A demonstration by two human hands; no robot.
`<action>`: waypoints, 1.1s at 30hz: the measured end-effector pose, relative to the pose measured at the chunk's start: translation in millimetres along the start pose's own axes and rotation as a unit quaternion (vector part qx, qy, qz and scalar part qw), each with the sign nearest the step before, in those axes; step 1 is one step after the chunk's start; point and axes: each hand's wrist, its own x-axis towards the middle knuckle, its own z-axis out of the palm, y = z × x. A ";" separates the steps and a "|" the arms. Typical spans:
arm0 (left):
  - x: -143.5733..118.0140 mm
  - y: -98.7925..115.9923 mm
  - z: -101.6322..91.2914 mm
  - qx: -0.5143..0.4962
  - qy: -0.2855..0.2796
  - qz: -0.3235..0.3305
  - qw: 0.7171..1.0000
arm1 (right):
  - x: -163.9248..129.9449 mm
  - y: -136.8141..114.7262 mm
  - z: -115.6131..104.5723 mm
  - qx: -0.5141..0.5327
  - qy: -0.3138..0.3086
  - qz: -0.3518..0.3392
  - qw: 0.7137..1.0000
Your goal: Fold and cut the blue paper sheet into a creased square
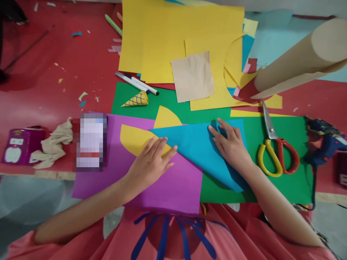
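A blue sheet of paper (197, 146), folded into a triangle, lies across a purple sheet (173, 184) and a green sheet (273, 180). My left hand (153, 160) lies flat with spread fingers on the blue paper's left point, over a yellow rounded cut-out (132, 139). My right hand (229, 144) presses flat on the upper right part of the blue paper, fingers apart. Neither hand grips anything.
Red-and-yellow scissors (273, 151) lie right of my right hand, a blue glue gun (324, 141) beyond them. Yellow sheets (162, 39), a brown paper square (193, 76), a brown paper roll (298, 61), two markers (137, 83), a small paper cone (137, 99) and a cloth (52, 144) lie around.
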 end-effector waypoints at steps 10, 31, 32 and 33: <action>1.0 13.3 -4.2 0.033 -0.066 -0.001 0.997 | 6.2 -23.0 -43.1 0.028 -0.060 -0.073 0.995; -30.1 -39.0 6.5 -0.028 -0.021 -0.102 0.994 | 4.0 -79.2 -37.0 -0.055 -0.218 -0.208 0.952; -30.6 -41.3 6.5 -0.034 -0.024 -0.102 0.994 | 3.7 -79.0 -36.8 -0.055 -0.215 -0.206 0.953; -30.2 -42.5 6.3 -0.039 -0.027 -0.102 0.994 | 3.6 -78.8 -36.5 -0.057 -0.210 -0.205 0.954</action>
